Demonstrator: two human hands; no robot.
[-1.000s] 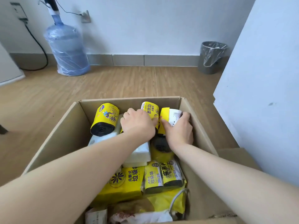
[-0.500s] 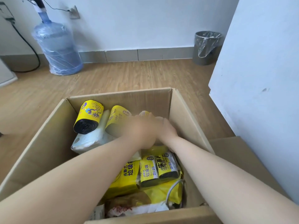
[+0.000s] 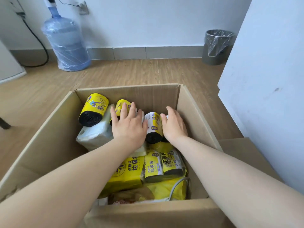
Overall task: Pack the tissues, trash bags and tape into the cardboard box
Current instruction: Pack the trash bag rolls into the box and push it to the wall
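Note:
An open cardboard box (image 3: 49, 129) on the floor holds several yellow-labelled black trash bag rolls and white tissue packs. My left hand (image 3: 128, 125) lies flat, fingers spread, on a trash bag roll (image 3: 120, 105) at the back of the box. My right hand (image 3: 174, 125) rests open against the right side of a white-and-yellow trash bag roll (image 3: 153, 125) that lies between both hands. Another roll (image 3: 93, 109) sits on a tissue pack (image 3: 94, 135) at the back left. A yellow trash bag pack (image 3: 126, 175) and two rolls (image 3: 164, 163) lie nearer me. No tape is clearly visible.
A large water bottle (image 3: 65, 45) stands by the back wall at left, with a black cable beside it. A grey bin with a plastic liner (image 3: 217, 46) stands at the back right. A white panel (image 3: 263, 96) rises close to the box's right side. A box flap (image 3: 243, 153) hangs right.
Both hands have let go of the rolls they gripped and now lie open on them. The white-and-yellow roll now lies flat between the hands, and a roll has dropped beside the left one.

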